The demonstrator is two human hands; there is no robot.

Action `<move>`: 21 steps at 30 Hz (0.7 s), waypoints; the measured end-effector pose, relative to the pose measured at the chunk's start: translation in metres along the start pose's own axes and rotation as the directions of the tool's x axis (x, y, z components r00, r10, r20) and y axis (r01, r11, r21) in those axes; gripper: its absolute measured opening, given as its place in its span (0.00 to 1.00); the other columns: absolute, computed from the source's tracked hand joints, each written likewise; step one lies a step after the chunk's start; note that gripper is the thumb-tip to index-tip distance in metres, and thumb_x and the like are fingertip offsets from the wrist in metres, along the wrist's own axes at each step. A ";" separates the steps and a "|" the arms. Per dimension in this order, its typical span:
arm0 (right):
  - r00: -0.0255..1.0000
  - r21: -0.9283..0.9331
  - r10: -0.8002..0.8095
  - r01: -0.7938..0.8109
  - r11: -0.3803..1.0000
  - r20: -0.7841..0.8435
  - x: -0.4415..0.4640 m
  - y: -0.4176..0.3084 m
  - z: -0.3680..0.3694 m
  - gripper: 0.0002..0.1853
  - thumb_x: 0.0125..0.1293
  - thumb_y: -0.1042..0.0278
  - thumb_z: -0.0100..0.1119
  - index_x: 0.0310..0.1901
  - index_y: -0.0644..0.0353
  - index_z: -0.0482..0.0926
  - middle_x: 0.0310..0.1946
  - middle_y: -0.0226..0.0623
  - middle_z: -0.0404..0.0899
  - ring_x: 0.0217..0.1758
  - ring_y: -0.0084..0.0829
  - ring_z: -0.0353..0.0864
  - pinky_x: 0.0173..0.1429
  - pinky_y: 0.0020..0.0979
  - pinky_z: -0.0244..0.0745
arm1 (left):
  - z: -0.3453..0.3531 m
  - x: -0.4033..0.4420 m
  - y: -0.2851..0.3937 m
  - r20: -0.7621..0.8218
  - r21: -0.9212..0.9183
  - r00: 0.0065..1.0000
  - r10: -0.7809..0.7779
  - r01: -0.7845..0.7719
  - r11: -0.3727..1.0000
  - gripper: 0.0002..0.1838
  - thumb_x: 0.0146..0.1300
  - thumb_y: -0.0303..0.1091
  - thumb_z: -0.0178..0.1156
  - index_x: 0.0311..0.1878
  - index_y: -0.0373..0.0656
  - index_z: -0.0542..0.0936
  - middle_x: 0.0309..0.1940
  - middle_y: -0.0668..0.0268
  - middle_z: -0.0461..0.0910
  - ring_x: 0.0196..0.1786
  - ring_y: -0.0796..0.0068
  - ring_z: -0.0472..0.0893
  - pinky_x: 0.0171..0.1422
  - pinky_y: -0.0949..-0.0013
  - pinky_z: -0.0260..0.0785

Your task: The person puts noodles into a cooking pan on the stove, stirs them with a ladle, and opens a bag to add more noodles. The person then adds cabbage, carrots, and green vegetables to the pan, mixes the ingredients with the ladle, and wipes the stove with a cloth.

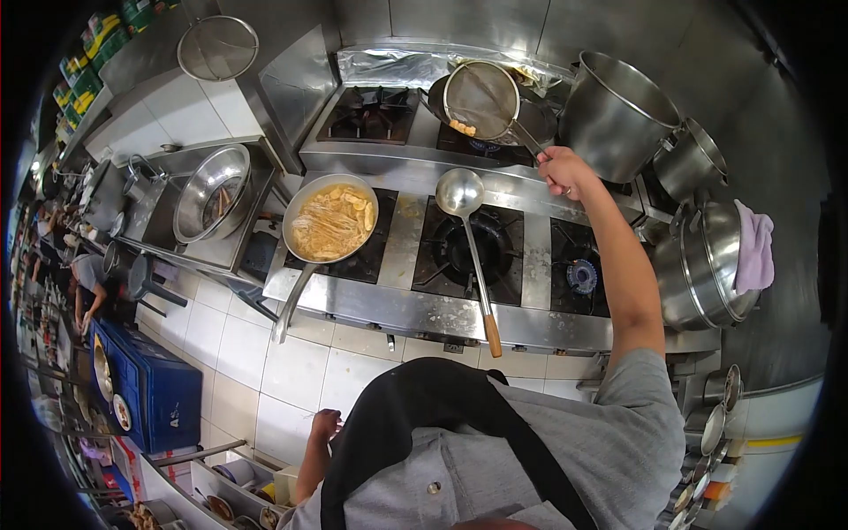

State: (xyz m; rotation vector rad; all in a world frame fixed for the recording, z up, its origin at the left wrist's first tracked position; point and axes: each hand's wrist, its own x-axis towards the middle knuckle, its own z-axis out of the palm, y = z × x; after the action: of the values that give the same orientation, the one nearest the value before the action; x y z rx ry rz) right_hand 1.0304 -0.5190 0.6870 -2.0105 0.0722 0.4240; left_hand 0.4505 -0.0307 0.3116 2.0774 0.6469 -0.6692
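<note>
My right hand (565,173) is wrapped round the handle of a round mesh strainer (484,93), held over a dark wok (541,115) on the back burner. A few yellowish pieces of food (462,128) show at the strainer's lower edge. Low by my side is my left hand (326,426), its fingers curled; what they hold, if anything, is too small to make out. A long-handled ladle (460,193) lies across the middle front burner. To its left, a frying pan (301,258) holds noodle-like strands and pale yellow slices (334,223) in liquid.
Tall steel pots (614,115) stand at the back right, with stacked steel bowls (698,265) and a pinkish cloth (753,247) nearby. A blue flame (581,276) burns at right. A steel bowl (231,163) sits at left, beyond a blue cooler (168,397). Another person (88,278) is far left.
</note>
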 end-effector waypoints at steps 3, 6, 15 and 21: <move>0.999 -0.006 0.003 -0.003 1.000 0.049 -0.033 -0.035 0.009 0.09 0.60 0.79 0.54 0.39 0.54 0.68 0.17 0.27 0.64 0.11 0.19 0.57 0.12 0.24 0.47 | 0.006 0.014 -0.025 -0.015 -0.253 0.997 -0.069 0.063 0.965 0.14 0.63 0.38 0.58 0.46 0.38 0.80 0.31 0.61 0.82 0.27 0.67 0.82 0.27 0.64 0.75; 0.992 -0.037 -0.011 0.016 0.999 0.129 -0.065 -0.070 0.034 0.10 0.59 0.79 0.54 0.40 0.54 0.68 0.17 0.26 0.65 0.09 0.20 0.58 0.11 0.25 0.44 | 0.010 0.012 -0.038 -0.075 -0.228 0.997 -0.012 -0.006 0.974 0.15 0.62 0.38 0.58 0.45 0.37 0.80 0.30 0.62 0.82 0.26 0.68 0.82 0.26 0.65 0.75; 0.953 -0.034 -0.273 0.280 0.959 0.133 -0.084 -0.028 0.253 0.16 0.59 0.82 0.53 0.51 0.62 0.70 0.22 0.31 0.66 0.12 0.24 0.63 0.12 0.29 0.58 | 0.045 -0.043 -0.044 -0.067 -0.617 0.914 -0.401 0.278 0.736 0.14 0.62 0.37 0.58 0.42 0.35 0.81 0.30 0.61 0.83 0.26 0.69 0.82 0.25 0.66 0.75; 0.811 0.494 -0.229 -0.083 0.866 0.538 -0.083 -0.072 0.390 0.11 0.62 0.83 0.53 0.43 0.58 0.68 0.20 0.28 0.65 0.10 0.22 0.61 0.13 0.25 0.56 | 0.081 -0.125 -0.074 -0.179 -0.762 0.826 -0.534 0.227 0.606 0.14 0.62 0.35 0.59 0.45 0.34 0.81 0.30 0.60 0.83 0.26 0.70 0.82 0.27 0.67 0.74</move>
State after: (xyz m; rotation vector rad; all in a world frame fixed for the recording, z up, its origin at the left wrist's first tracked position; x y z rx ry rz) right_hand 0.8659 -0.1549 0.6178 -1.2957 -0.2618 0.8643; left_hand 0.2936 -0.0853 0.3117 1.3079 1.3865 -0.1410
